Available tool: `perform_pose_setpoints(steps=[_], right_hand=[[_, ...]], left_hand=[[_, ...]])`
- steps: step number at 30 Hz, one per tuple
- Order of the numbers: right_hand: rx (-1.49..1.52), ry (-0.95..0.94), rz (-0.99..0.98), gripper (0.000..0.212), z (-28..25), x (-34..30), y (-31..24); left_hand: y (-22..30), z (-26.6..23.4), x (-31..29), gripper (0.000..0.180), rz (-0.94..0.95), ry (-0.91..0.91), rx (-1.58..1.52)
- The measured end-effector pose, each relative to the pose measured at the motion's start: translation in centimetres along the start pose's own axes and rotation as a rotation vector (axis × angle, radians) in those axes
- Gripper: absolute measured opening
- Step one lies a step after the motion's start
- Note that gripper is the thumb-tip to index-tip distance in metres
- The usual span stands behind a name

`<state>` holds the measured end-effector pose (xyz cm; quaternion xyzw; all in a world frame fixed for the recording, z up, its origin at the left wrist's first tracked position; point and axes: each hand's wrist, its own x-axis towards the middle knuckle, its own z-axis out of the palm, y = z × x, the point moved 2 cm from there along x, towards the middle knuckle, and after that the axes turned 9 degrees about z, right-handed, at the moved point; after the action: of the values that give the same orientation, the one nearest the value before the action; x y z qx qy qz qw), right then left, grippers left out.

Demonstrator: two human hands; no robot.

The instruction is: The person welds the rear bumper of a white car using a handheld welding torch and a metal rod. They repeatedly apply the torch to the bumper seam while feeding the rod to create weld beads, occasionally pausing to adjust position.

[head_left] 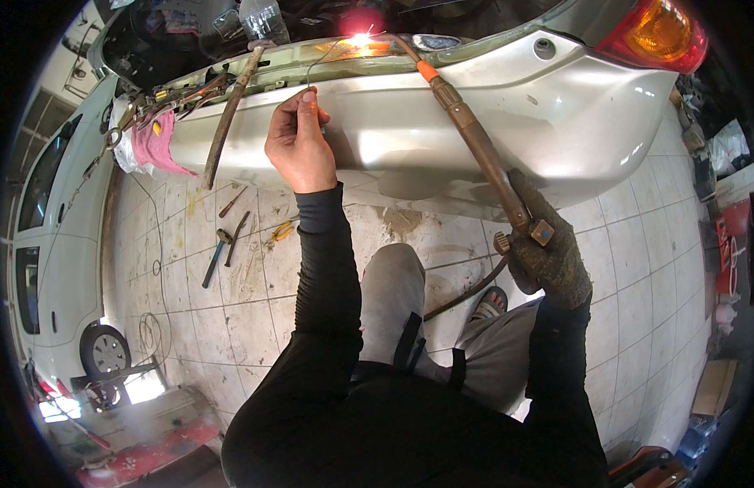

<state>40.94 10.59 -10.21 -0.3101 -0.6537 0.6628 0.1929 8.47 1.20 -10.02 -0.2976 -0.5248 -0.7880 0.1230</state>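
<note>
My bare left hand (302, 146) pinches a thin filler wire (309, 71) between thumb and fingertips above the silver car bumper (442, 138). From there the wire bends up toward a bright glowing spot (361, 40) on the car's rear body edge. My right hand (552, 248), in a dirty brown work glove, is closed around the handle of a gas welding torch (475, 138). Its long body slants up and left, with an orange band near the curved tip. That tip ends at the glowing metal, and a hose (475, 291) trails from the valve end.
A wooden stick (232, 118) leans across the bumper. Tools and a pink cloth (169, 142) lie at its left end. On the tiled floor are a hammer (217, 256) and yellow-handled pliers (283, 231). A clear bottle (263, 20) stands behind the edge; a white car (64, 236) is at left.
</note>
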Motion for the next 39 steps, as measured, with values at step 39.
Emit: perform_pose_setpoints(steps=[39], right_hand=[[0.137, -0.152, 0.071, 0.080, -0.57, -0.25, 0.34]], left_hand=[[0.18, 0.13, -0.17, 0.019, 0.032, 0.039, 0.015]])
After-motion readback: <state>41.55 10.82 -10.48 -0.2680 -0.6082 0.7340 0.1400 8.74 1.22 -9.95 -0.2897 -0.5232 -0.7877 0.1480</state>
